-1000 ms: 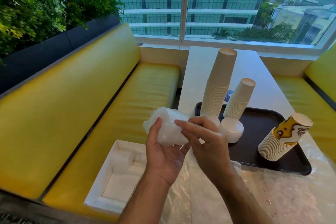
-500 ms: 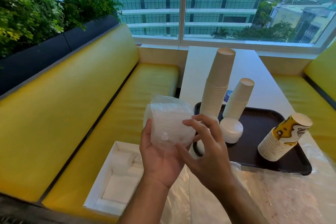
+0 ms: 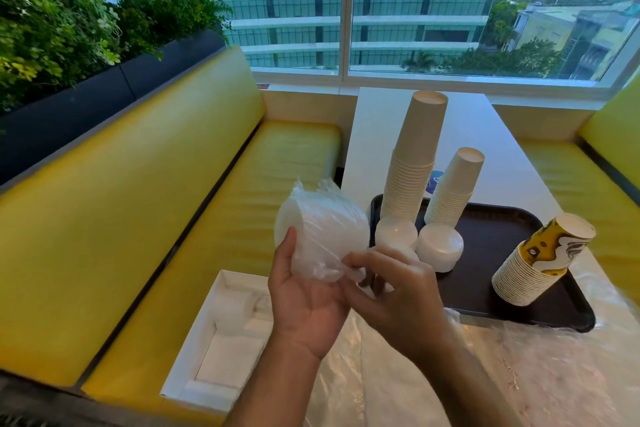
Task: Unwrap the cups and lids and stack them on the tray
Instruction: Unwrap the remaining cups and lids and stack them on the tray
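Beside yellow benches, left hand (image 3: 304,302) cradles a plastic-wrapped white lid stack (image 3: 320,236); right hand (image 3: 394,295) pinches its crinkled wrap.

Bright daylight pours through the window (image 3: 346,10) at twelve o'clock; shadows are soft, edges bow outward, the right hand (image 3: 398,295) slightly blurred.

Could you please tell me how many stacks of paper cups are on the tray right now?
3: a tall plain stack at the tray's far left, a shorter plain stack beside it, and a printed yellow stack leaning at the right edge.
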`<control>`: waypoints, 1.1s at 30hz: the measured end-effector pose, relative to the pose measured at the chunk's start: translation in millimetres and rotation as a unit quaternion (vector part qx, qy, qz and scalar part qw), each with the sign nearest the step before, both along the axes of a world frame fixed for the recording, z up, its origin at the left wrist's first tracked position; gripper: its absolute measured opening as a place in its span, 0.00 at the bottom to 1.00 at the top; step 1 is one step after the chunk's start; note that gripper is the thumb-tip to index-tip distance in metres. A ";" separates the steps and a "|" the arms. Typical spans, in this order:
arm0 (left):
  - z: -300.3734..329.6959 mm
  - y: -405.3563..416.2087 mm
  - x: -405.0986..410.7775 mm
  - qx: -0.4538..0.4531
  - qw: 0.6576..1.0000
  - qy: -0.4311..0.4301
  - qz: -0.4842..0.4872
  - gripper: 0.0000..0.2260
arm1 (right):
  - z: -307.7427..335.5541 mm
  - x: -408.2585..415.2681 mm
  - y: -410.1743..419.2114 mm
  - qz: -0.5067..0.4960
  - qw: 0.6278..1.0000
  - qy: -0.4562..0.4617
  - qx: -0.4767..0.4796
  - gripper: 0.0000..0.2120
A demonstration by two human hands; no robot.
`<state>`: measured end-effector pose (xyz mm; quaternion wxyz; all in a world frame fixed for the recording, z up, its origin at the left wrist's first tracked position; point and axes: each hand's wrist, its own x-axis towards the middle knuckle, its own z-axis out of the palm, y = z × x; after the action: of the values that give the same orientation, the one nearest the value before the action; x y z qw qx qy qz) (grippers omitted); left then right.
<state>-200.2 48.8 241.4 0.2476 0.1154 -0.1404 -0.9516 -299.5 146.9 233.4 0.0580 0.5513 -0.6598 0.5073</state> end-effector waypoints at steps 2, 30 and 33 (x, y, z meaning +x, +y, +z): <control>0.8 -1.2 0.0 -0.018 0.999 -0.039 0.027 0.28 | 5.7 -4.7 4.3 0.003 0.999 -0.046 0.020 0.11; 10.1 7.2 -7.1 -0.006 0.982 -0.176 0.068 0.23 | 11.4 3.0 4.1 0.078 0.984 -0.109 0.121 0.06; 4.0 9.2 -6.8 -0.054 0.981 -0.168 0.079 0.26 | 22.9 -3.4 4.3 -0.043 0.983 -0.172 0.042 0.14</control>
<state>-207.0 58.1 245.4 0.3006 0.2705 -0.2221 -0.8872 -302.9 151.2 256.3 -0.0578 0.4288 -0.7037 0.5635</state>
